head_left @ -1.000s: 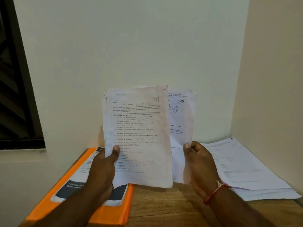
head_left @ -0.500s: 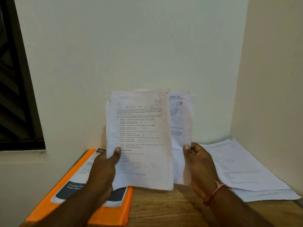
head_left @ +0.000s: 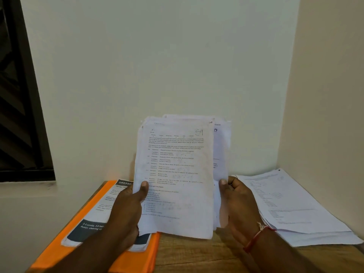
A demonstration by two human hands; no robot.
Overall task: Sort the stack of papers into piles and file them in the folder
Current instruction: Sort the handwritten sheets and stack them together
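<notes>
Cream walls [head_left: 157, 56] meet in a corner behind a wooden table [head_left: 193, 251], with a dark window frame [head_left: 21, 107] at the left edge. On the table's left side lies an orange folder [head_left: 82, 239] with a printed leaflet [head_left: 98, 211] resting on top of it. On the right side, against the side wall, a pile of papers [head_left: 295, 209] lies flat, its sheets slightly fanned. Held upright above the middle of the table is the stack of papers [head_left: 177, 174], the front printed sheet facing the camera and offset to the left of the sheets behind it. The left hand [head_left: 128, 211] grips the lower left edge of the front sheets, thumb pressed on the face. The right hand [head_left: 236, 200] closes on the lower right edge of the rear sheets, thumb in front. A red thread band [head_left: 256, 236] circles the right wrist.
</notes>
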